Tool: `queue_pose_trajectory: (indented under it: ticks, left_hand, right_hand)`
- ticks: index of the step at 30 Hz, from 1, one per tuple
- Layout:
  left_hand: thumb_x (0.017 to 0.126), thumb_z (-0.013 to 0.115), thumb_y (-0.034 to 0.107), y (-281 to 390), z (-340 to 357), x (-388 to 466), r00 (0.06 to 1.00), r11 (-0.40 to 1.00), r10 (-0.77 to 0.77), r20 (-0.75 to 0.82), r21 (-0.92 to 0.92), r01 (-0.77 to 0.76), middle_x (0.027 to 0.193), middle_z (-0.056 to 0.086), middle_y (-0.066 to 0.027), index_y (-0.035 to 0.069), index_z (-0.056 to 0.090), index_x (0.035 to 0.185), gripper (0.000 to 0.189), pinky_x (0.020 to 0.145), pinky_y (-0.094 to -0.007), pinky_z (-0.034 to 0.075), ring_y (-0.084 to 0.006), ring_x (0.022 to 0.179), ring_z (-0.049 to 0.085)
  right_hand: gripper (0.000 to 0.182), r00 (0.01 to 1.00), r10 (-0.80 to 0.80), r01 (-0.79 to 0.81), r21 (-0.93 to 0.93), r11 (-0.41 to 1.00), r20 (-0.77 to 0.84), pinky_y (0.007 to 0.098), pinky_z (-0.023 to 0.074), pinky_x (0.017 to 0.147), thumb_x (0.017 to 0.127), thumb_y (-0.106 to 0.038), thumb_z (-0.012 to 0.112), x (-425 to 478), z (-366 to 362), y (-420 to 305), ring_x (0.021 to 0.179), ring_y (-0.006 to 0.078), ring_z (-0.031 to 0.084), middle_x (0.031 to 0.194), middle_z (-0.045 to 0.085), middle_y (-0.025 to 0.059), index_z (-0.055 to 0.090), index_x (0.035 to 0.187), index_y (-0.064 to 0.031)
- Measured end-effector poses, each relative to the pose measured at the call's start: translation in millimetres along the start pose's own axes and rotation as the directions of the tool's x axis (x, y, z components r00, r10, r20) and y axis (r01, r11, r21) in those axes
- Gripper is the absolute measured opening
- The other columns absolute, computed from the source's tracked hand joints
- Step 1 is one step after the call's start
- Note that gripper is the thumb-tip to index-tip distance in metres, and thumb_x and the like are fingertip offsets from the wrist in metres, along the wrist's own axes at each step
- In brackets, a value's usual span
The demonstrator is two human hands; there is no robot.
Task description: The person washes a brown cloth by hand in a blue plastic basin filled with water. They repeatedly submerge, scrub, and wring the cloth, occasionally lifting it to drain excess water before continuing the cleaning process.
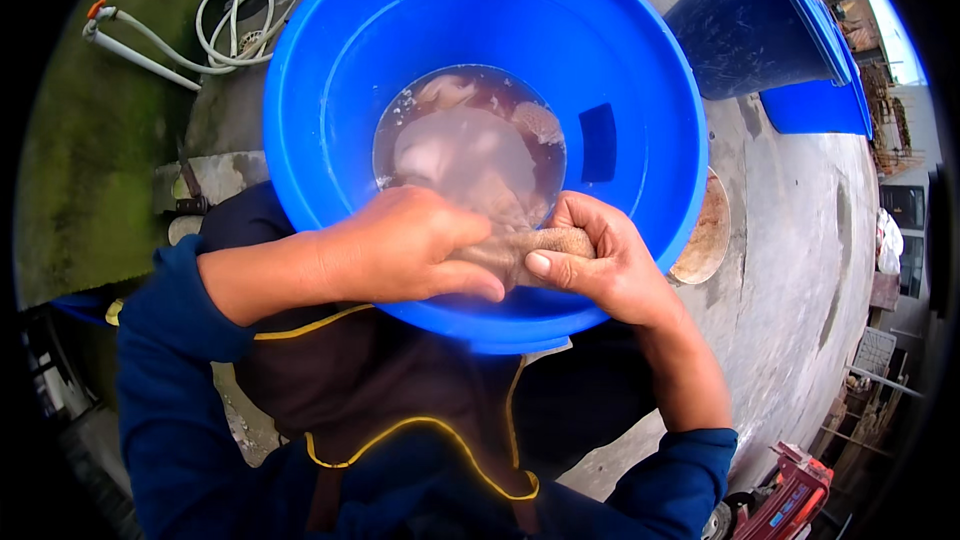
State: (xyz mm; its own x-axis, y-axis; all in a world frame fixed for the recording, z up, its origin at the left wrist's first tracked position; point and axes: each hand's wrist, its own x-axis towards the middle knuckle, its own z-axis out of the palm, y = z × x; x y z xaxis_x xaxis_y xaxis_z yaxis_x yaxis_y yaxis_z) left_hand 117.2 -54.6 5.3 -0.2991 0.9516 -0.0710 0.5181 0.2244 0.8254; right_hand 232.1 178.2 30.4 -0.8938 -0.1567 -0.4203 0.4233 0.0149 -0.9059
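Observation:
A big round blue plastic tub (480, 15) stands before me, with cloudy, pinkish-brown water (386, 142) at its bottom. Pale, soft pieces that look like animal tripe (465, 150) lie in the water. Over the near rim, my right hand (607, 262) grips a brownish, rough-textured fold (566, 241) of this material between thumb and fingers. My left hand (427, 251) holds the same fold just to the left, its thumb stretched along it. The stretch between my hands hangs down to the water.
A pale hose (232, 15) lies coiled at the upper left, beside a pipe with an orange-handled tap (96, 11). Darker blue tubs (757, 22) stand at the upper right. A round, stained pan or lid (705, 232) lies on the concrete right of the tub. A red machine (787, 491) stands lower right.

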Motion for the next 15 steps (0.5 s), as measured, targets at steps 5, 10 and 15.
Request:
queue_pose_trajectory:
  ticks: [5, 10, 15]
  left_hand:
    - [0.091, 0.073, 0.04, -3, -10, -4, 0.988, 0.994, 0.024, 0.152, 0.106, -0.041, 0.066, 0.06, -0.02, 0.004, 0.057, 0.074, 0.042, 0.059, -0.0508, 0.046, -0.0436, 0.066, 0.06]
    - [0.088, 0.078, 0.03, -8, -11, 0, 0.977, 0.986, 0.144, 0.16, 0.062, -0.156, 0.06, 0.05, -0.0124, 0.006, 0.049, 0.068, 0.042, 0.048, -0.0435, 0.04, -0.0372, 0.056, 0.053]
    - [0.086, 0.08, 0.024, -8, -15, -4, 0.974, 0.99, 0.113, 0.195, 0.058, -0.127, 0.06, 0.047, -0.0099, 0.008, 0.047, 0.067, 0.041, 0.048, -0.0425, 0.039, -0.0346, 0.055, 0.052]
  right_hand:
    - [0.037, 0.997, 0.026, -0.013, -0.182, 0.983, 0.069, 0.0246, 0.0339, 0.055, 0.084, -0.022, 0.087, 0, -2, 3, 0.067, 0.0034, 0.042, 0.073, 0.047, -0.0062, 0.053, 0.081, -0.0079]
    - [0.018, 0.983, 0.062, -0.02, -0.24, 0.971, 0.17, 0.0318, 0.0445, 0.065, 0.087, -0.006, 0.075, -2, -16, -1, 0.075, 0.0115, 0.052, 0.081, 0.057, 0.0089, 0.059, 0.093, 0.0001]
    - [0.017, 0.983, 0.011, 0.045, -0.297, 0.954, 0.185, 0.0268, 0.038, 0.053, 0.083, -0.001, 0.073, -1, -27, 13, 0.063, 0.0068, 0.052, 0.069, 0.059, 0.0008, 0.056, 0.082, -0.0042]
